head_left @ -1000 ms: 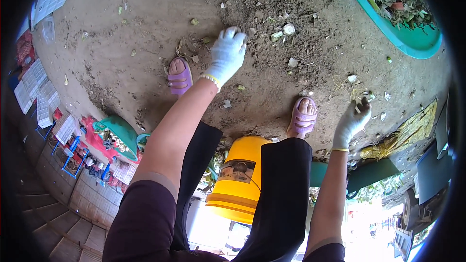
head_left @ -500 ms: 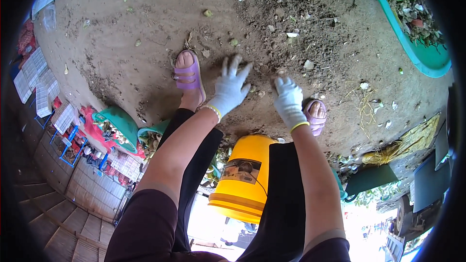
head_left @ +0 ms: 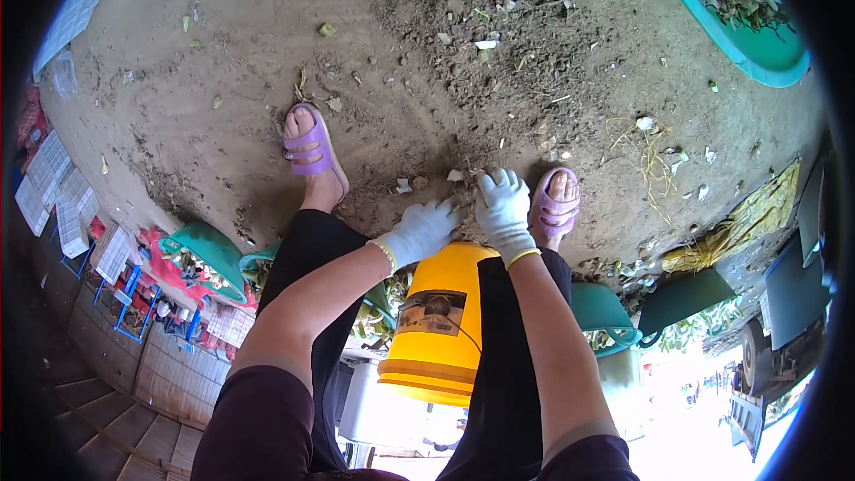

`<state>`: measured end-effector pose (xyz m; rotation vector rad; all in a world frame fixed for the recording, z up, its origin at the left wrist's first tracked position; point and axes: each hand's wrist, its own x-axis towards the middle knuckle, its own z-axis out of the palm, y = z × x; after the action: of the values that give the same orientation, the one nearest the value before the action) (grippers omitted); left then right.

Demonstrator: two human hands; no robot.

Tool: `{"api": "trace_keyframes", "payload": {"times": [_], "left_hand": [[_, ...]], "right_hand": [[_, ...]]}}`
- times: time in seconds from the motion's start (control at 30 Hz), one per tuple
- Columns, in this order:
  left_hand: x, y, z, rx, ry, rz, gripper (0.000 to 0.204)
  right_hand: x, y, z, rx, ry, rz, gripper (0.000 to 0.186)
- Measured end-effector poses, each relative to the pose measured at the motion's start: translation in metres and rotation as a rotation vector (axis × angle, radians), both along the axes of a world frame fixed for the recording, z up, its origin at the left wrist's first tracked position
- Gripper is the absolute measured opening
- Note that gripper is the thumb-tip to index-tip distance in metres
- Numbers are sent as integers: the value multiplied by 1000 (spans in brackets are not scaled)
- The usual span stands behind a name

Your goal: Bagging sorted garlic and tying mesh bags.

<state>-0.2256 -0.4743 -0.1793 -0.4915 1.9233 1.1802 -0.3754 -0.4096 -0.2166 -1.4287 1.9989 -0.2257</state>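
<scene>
Both my hands wear white gloves with yellow cuffs, low over the dirt between my feet. My left hand points its fingers rightward, slightly apart, just above the yellow bucket in the picture; I see nothing held in it. My right hand is beside it with fingers curled together, near small pale scraps on the soil. Whatever its fingertips hold, if anything, is hidden. The bucket stands between my black-trousered legs and carries a dark picture label.
My feet are in purple sandals, wide apart. A green tub of plant scraps is at the far right. Other green tubs stand at the left and lower right. A yellow sack lies at the right; loose soil and scraps cover the ground.
My left hand has drawn back toward the bucket, its fingers turning from spread forward to pointing right. My right hand has come closer to it. The view has shifted slightly.
</scene>
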Motion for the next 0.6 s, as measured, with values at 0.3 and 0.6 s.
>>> {"api": "trace_keyframes", "payload": {"times": [0.3,0.6], "left_hand": [[-98,-71,-89,-639,824,-348,41],[-106,-150,-105,-932,889,32,29]], "right_hand": [[-119,-50,-73,-575,387,-446,34],[-101,-183,-86,-779,307,-366,37]]}}
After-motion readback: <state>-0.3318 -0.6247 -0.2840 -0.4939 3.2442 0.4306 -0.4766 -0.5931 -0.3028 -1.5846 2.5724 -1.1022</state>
